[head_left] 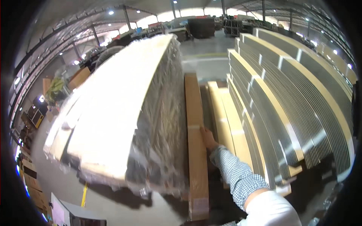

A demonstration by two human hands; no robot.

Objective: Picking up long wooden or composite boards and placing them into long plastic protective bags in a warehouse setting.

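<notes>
A long, narrow brown cardboard box (194, 109) runs away from me between two large stacks. My right hand (208, 138) grips its right edge about midway along, with its fingers partly hidden against the side. The right arm, in a checked sleeve with white cloth higher up, reaches in from the lower right. My left hand is not in view. Just right of the box lie long pale yellow pieces (222, 116), low down beside the hand.
A tall stack under clear plastic wrap (160, 109) stands close on the left, its top glaring white. On the right rise high stacks of thin dark sheets (301, 101) with pale edge strips. Grey floor (205, 49) shows beyond; a white-and-grey cabinet (71, 213) is at the lower left.
</notes>
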